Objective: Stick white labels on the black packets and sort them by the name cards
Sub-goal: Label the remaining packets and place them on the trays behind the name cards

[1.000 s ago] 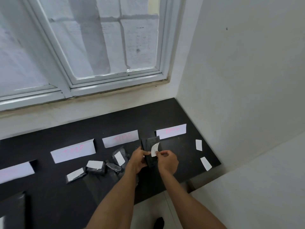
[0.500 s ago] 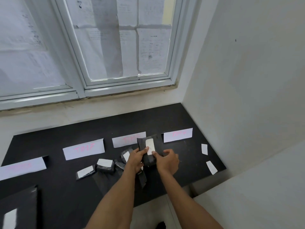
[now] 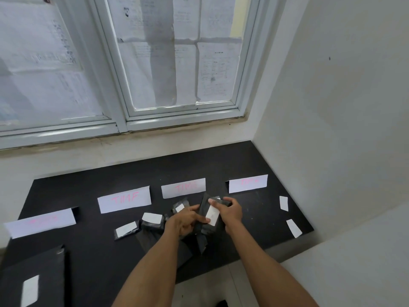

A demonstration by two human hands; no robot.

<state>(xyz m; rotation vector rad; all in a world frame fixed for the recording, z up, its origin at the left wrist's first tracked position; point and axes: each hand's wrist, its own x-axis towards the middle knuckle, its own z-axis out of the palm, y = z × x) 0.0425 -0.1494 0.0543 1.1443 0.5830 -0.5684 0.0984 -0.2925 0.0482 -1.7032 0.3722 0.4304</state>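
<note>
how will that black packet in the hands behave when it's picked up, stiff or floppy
Probably floppy: the black packet looks like thin, creased plastic sagging below the left hand and right hand. Likely light, since fingertips alone hold it. Its glossy film may be slippery.

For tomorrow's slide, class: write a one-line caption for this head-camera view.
Both hands, left and right, press a white label onto a black packet above a black table lined with name cards.

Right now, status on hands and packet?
Both hands, left and right, grip packet above table. Label on. Not yet sorted. Nothing blocking.
</note>
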